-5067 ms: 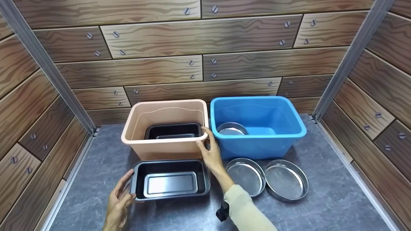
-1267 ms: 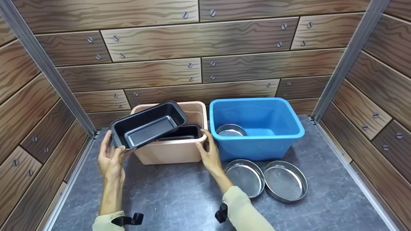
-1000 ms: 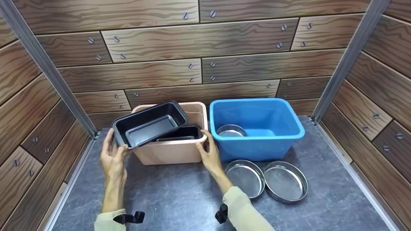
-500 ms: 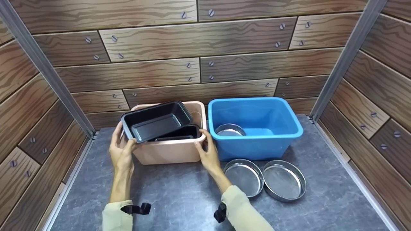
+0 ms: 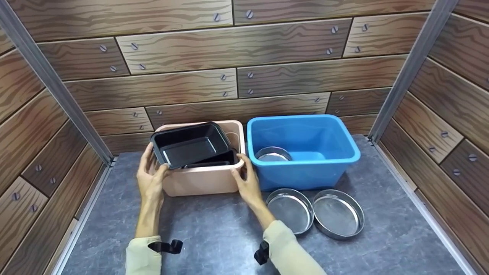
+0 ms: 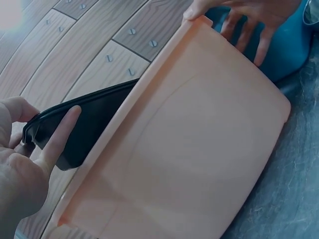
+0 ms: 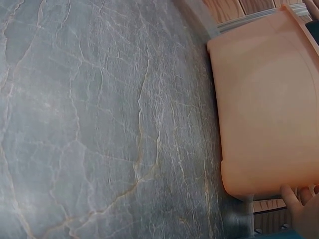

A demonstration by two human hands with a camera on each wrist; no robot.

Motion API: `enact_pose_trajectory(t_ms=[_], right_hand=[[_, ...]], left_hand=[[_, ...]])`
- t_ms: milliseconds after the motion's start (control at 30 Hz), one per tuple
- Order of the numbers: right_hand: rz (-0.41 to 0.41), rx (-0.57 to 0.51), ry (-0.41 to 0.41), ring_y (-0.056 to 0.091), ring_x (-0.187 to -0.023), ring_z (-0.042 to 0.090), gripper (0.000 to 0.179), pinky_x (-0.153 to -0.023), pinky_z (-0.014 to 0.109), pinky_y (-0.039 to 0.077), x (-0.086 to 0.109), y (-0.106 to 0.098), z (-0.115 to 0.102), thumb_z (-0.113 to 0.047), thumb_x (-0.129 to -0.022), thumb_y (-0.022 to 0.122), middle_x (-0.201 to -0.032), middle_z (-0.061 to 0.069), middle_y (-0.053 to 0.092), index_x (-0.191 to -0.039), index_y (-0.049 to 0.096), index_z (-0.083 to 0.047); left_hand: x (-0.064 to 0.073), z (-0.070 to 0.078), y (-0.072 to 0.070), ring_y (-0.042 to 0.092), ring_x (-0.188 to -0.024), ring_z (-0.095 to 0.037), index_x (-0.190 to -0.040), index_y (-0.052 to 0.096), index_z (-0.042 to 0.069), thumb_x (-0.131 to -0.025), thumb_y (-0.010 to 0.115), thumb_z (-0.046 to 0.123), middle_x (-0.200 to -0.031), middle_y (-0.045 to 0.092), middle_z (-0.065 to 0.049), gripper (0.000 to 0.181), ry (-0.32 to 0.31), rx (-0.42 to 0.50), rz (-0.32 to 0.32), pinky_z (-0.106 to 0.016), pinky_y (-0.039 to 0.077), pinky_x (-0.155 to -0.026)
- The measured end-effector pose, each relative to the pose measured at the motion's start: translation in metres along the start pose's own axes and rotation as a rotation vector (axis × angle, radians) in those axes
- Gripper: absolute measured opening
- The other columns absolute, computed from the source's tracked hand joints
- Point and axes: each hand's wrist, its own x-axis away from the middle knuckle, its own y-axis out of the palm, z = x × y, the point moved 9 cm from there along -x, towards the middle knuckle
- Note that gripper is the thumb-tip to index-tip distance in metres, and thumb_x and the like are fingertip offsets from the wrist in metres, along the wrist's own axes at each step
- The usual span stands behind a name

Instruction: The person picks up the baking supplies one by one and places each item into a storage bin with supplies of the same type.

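The black loaf pan [image 5: 191,148] is slanting across the peach bin's [image 5: 202,181] mouth, the left hand [image 5: 151,185] pinching its left end between thumb and fingers. The right hand [image 5: 248,185] is gripping the bin's near right corner. A blue bin [image 5: 301,175] is standing just right, its near wall cutting off a small round tin [image 5: 273,156]; the held pan is partly hiding a second black pan [image 5: 228,156].

Left grip [image 5: 151,183] holds black pan [image 5: 191,147] slanted at peach bin's [image 5: 202,182] mouth. Right grip [image 5: 248,183] holds same bin. Blue bin [image 5: 301,175] alongside.
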Motion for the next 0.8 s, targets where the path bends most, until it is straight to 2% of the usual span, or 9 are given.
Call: enact_pose_trajectory(t_ms=[100,200,433,633,800], right_hand=[[-0.015,-0.011,-0.001,0.053,-0.135,0.036,0.049,-0.117,0.053,0.041,0.0,0.001,0.007,-0.011,-0.101,0.067,-0.152,0.019,0.051,-0.147,0.051,-0.014],[-0.019,-0.031,-0.008,0.053,-0.135,0.038,0.049,-0.117,0.054,0.041,0.002,0.001,0.009,-0.011,-0.1,0.067,-0.152,0.019,0.051,-0.147,0.052,-0.014],[-0.021,-0.045,-0.018,0.049,-0.136,0.049,0.05,-0.117,0.062,0.037,0.007,0.005,-0.008,-0.002,-0.1,0.064,-0.151,0.029,0.048,-0.147,0.049,-0.002],[-0.014,-0.007,-0.016,0.046,-0.141,0.043,0.048,-0.119,0.059,0.035,0.009,-0.001,-0.037,-0.003,-0.1,0.065,-0.152,0.027,0.049,-0.145,0.051,0.0],[-0.006,-0.002,-0.028,0.047,-0.14,0.043,0.047,-0.12,0.056,0.036,0.008,-0.005,-0.043,-0.003,-0.1,0.065,-0.151,0.026,0.05,-0.145,0.051,0.001]], left_hand=[[0.0,-0.007,0.001,0.039,-0.149,-0.034,-0.159,0.04,0.006,-0.085,0.05,-0.026,-0.161,0.04,-0.021,0.081,-0.011,0.008,-0.007,-0.023,0.062,-0.066],[0.0,-0.016,0.0,0.037,-0.151,-0.033,-0.158,0.041,0.004,-0.085,0.05,-0.027,-0.161,0.039,-0.022,0.08,-0.036,0.023,-0.004,-0.026,0.063,-0.069],[-0.001,-0.029,0.0,0.042,-0.144,-0.039,-0.158,0.041,0.002,-0.088,0.049,-0.026,-0.162,0.038,-0.022,0.076,-0.097,0.059,0.006,-0.045,0.064,-0.078],[-0.004,-0.028,0.004,0.041,-0.146,-0.035,-0.155,0.043,-0.002,-0.093,0.054,-0.022,-0.161,0.038,-0.023,0.066,-0.113,0.046,0.016,-0.042,0.064,-0.075],[-0.007,-0.029,0.007,0.039,-0.149,-0.033,-0.154,0.043,-0.006,-0.094,0.055,-0.02,-0.16,0.039,-0.025,0.062,-0.141,0.023,0.03,-0.039,0.065,-0.076]])
